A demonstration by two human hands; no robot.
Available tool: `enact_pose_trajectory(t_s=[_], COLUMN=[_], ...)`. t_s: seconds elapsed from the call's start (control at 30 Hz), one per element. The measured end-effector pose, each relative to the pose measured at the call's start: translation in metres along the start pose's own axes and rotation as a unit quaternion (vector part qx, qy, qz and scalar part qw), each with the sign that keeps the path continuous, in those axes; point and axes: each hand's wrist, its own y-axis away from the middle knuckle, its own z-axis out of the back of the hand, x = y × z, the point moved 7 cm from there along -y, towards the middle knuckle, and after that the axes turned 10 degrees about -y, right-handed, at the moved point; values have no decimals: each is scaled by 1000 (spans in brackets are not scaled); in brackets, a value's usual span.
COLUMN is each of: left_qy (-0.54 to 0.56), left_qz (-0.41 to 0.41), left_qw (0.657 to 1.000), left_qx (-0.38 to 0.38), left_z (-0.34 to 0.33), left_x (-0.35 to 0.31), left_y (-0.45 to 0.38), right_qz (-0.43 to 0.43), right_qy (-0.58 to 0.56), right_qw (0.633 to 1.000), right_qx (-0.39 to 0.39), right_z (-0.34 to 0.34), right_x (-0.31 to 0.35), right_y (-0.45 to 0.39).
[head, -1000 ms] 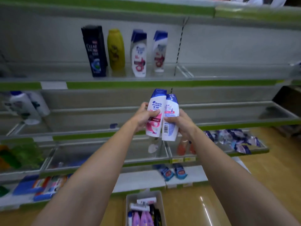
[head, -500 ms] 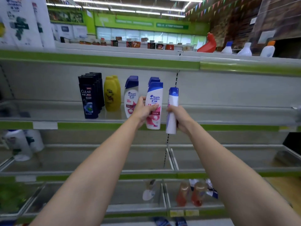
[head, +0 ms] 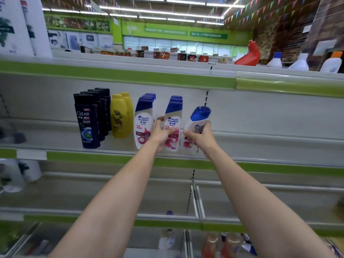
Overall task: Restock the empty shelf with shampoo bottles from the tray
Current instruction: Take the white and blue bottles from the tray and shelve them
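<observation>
My left hand (head: pixel 162 134) grips a white shampoo bottle with a blue cap (head: pixel 173 117), held upright at the front of the shelf (head: pixel 279 146), in front of another bottle of the same kind. My right hand (head: pixel 200 137) holds a second white, blue-capped bottle (head: pixel 198 119), tilted to the right, just right of the first and low over the shelf. Rows of white bottles (head: pixel 144 120), yellow bottles (head: pixel 120 116) and black bottles (head: pixel 87 120) stand to the left. The tray is out of view.
The shelf runs bare to the right of my hands. The top shelf edge (head: pixel 119 75) hangs above the bottles. Lower shelves hold white jugs (head: pixel 13 174) at left and reddish bottles (head: pixel 219 244) at the bottom.
Both hands have carried their bottles up and forward onto the shelf. The left bottle now stands in the row; the right bottle has turned face-on and tilted.
</observation>
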Motion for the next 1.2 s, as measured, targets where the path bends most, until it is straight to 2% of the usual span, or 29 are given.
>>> enact_pose_trajectory(t_s=[0.13,0.2,0.43,0.67,0.9,1.2], left_qy=[-4,-16,-43,-145,-218,-244], left_qz=[-2,-3,10,-24,-20,37], left_qw=[1000,1000,999,988,974,967], left_qx=[2,-1,-1,-52,-52,-57], left_z=[-2,-3,-3,-2,-1,1], left_x=[2,3,6,3,0,8], left_y=[-9,-11,-14,-10,0,24], right_qz=[49,45,-48,-23,-1,-5], right_qy=[121,141,110,115,132,181], right_qw=[991,989,991,991,990,983], right_qx=[-6,8,64,62,45,29], right_z=[2,0,-4,-17,-25,-31], right_x=[6,9,3,4,7,10], right_y=[-10,-14,-18,-8,2,12])
